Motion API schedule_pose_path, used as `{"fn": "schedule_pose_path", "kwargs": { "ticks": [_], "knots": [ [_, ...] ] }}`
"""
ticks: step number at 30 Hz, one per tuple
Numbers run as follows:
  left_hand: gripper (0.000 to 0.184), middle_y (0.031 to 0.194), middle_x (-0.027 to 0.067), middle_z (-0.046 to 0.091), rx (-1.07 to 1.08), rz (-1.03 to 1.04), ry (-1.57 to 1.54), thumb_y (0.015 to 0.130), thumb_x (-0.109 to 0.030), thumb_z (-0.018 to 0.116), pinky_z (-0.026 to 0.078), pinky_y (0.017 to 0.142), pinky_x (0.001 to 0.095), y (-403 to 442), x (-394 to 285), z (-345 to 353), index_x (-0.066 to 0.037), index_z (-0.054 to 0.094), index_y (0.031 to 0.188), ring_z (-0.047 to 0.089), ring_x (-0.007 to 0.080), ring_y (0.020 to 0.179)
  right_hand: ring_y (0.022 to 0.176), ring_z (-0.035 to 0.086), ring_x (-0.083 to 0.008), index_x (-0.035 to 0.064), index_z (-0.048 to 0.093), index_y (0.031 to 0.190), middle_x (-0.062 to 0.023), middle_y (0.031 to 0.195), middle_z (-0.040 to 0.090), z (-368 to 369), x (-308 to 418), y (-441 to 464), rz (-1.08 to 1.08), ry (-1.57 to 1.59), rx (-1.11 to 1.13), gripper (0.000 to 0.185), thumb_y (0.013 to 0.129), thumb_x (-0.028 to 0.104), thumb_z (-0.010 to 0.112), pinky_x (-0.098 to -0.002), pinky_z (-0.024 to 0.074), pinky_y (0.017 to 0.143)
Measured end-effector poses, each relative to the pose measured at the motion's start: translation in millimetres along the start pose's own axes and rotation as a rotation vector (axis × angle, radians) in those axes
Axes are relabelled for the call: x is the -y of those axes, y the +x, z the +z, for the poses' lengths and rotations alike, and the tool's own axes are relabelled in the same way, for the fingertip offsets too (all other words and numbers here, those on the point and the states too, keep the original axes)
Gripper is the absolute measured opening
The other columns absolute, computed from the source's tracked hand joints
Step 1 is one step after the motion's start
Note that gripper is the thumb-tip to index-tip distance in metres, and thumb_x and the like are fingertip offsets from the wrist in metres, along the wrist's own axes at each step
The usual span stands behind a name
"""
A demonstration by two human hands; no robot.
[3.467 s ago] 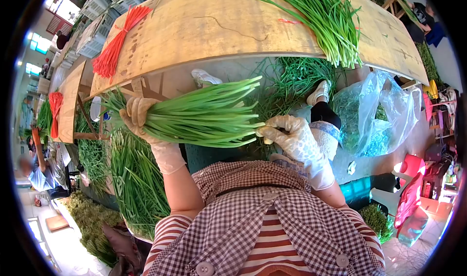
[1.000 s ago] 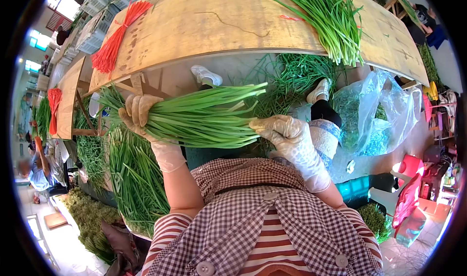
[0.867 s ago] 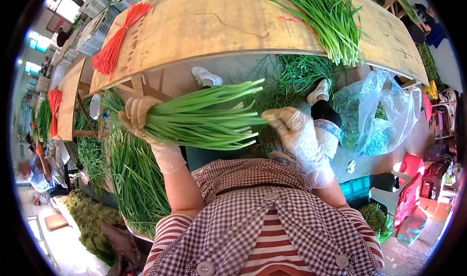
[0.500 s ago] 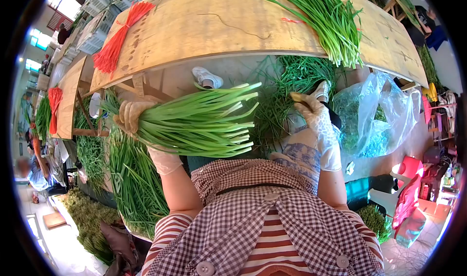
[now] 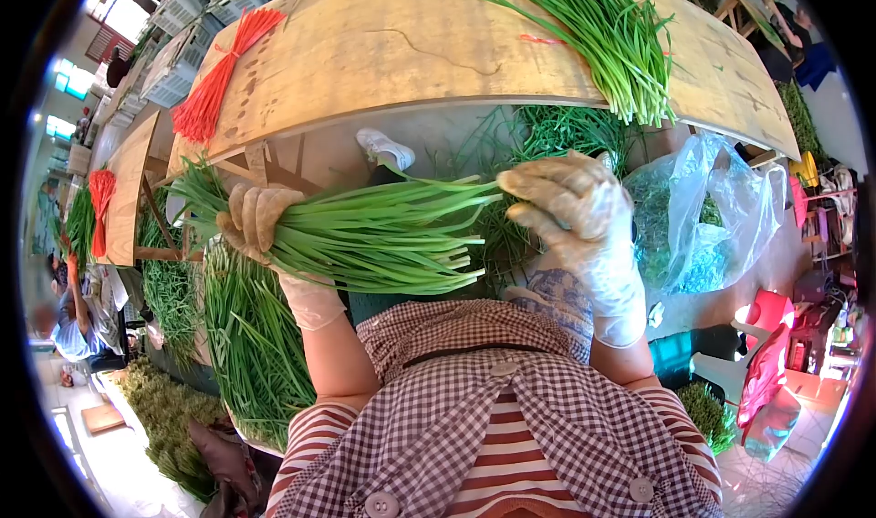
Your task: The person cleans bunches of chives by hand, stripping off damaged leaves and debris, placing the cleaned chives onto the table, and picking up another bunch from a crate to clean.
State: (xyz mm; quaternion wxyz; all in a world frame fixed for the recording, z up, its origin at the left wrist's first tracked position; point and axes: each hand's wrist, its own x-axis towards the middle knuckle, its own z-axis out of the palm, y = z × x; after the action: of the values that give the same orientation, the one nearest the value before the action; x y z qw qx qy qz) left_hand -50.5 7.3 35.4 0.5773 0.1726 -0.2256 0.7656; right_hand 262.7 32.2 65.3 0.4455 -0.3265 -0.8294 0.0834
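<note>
My gloved left hand (image 5: 255, 221) is wrapped round a bunch of long green stalks (image 5: 383, 235), whose pale ends point right. At those pale ends is my gloved right hand (image 5: 570, 203), its fingers curled and somewhat blurred; what lies between the fingertips is too small to make out. A heap of loose green stalks (image 5: 255, 345) lies below my left forearm. On the wooden table (image 5: 392, 52) ahead rest another green bunch (image 5: 602, 48) with a red tie and a tied bundle of red strips (image 5: 225, 75).
A clear plastic bag (image 5: 707, 217) with green scraps stands at the right, beside loose greens (image 5: 570, 135) on the floor. A red and white chair (image 5: 762, 345) is at the lower right. Another person (image 5: 73, 326) sits at the far left, near a second table (image 5: 128, 189).
Since half a second ago, my right hand has come up and left from beside the knee to the pale ends of the bunch. My left hand keeps its hold.
</note>
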Motion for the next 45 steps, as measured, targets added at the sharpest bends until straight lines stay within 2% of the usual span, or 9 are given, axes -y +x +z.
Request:
{"fn": "schedule_pose_path", "kwargs": {
  "ticks": [6,12,16,22,24,26,29,37,45],
  "knots": [
    [0.025,0.048,-0.003,0.048,0.023,-0.02,-0.072,0.09,-0.012,0.057,0.045,0.055,0.0226,3,-7,-14,-0.013,0.045,0.068,0.047,0.0097,0.043,0.084,0.063,-0.019,0.018,0.069,0.099,0.0025,0.088,0.066,37,-14,-20,-0.171,-0.121,0.019,0.031,0.069,0.012,0.074,-0.0361,0.0507,0.085],
    [0.025,0.047,-0.0028,0.05,0.061,-0.029,-0.054,0.091,-0.015,0.057,0.046,0.054,0.0219,-1,6,-5,-0.012,0.047,0.069,0.049,0.0084,0.04,0.091,0.065,-0.0172,0.0058,0.07,0.095,-0.0053,0.094,0.07,51,1,-41,0.819,1.216,-0.059,0.011,0.087,0.013,0.067,-0.0334,0.0504,0.086],
    [0.025,0.046,-0.0025,0.052,0.133,-0.075,0.069,0.092,-0.018,0.056,0.048,0.057,0.0202,1,1,-7,-0.011,0.048,0.07,0.05,0.007,0.039,0.1,0.063,-0.0192,0.0032,0.069,0.103,-0.0123,0.105,0.069,44,-44,-42,0.928,1.019,-0.455,0.017,0.092,0.014,0.062,-0.0317,0.0469,0.092],
    [0.023,0.052,-0.0033,0.052,0.114,-0.193,0.083,0.093,-0.02,0.057,0.047,0.058,0.0206,4,17,2,-0.01,0.049,0.074,0.049,0.0065,0.043,0.14,0.026,-0.0346,-0.0003,0.018,0.149,-0.0226,0.15,0.03,-9,19,-10,0.246,0.0,0.391,0.13,0.049,0.041,0.09,-0.0507,0.0164,0.115],
    [0.022,0.059,-0.0042,0.051,-0.022,-0.204,0.093,0.092,-0.021,0.058,0.046,0.06,0.0209,4,35,8,-0.01,0.049,0.076,0.049,0.0065,0.049,0.138,0.028,-0.0382,-0.0001,0.01,0.15,-0.0286,0.146,0.03,28,19,-26,0.161,0.039,0.624,0.136,0.049,0.047,0.089,-0.0498,0.0175,0.115],
    [0.022,0.067,-0.005,0.05,-0.263,-0.171,0.18,0.092,-0.023,0.059,0.045,0.061,0.0215,7,44,15,-0.01,0.048,0.078,0.048,0.0069,0.057,0.139,0.028,-0.0331,0.0005,0.007,0.15,-0.0254,0.147,0.031,56,1,-41,0.58,0.814,0.935,0.131,0.056,0.044,0.087,-0.0424,0.0207,0.115],
    [0.021,0.066,-0.0031,0.047,-0.677,0.111,0.793,0.093,-0.022,0.055,0.046,0.063,0.0264,20,58,12,-0.011,0.048,0.077,0.046,0.0097,0.058,0.135,0.034,-0.0259,0.0018,0.004,0.151,-0.0184,0.146,0.035,97,4,-71,0.596,1.567,0.638,0.122,0.063,0.026,0.086,-0.0358,0.0293,0.111],
    [0.02,0.061,-0.0008,0.045,-0.91,0.102,0.702,0.092,-0.018,0.054,0.046,0.058,0.0282,22,69,-5,-0.011,0.047,0.075,0.046,0.0135,0.054,0.088,0.062,-0.014,0.0034,0.06,0.121,-0.004,0.1,0.066,100,40,-65,1.055,1.404,0.838,0.048,0.076,0.009,0.077,-0.0305,0.0528,0.079],
    [0.017,0.064,0.0004,0.05,-0.968,0.074,0.644,0.094,-0.026,0.054,0.05,0.061,0.0295,9,33,-23,-0.009,0.054,0.088,0.051,0.0158,0.057,0.093,0.064,-0.0191,0.0054,0.054,0.127,-0.0097,0.109,0.067,43,20,-73,0.871,0.699,0.819,0.056,0.077,0.016,0.076,-0.0317,0.0517,0.086]
  ]
}}
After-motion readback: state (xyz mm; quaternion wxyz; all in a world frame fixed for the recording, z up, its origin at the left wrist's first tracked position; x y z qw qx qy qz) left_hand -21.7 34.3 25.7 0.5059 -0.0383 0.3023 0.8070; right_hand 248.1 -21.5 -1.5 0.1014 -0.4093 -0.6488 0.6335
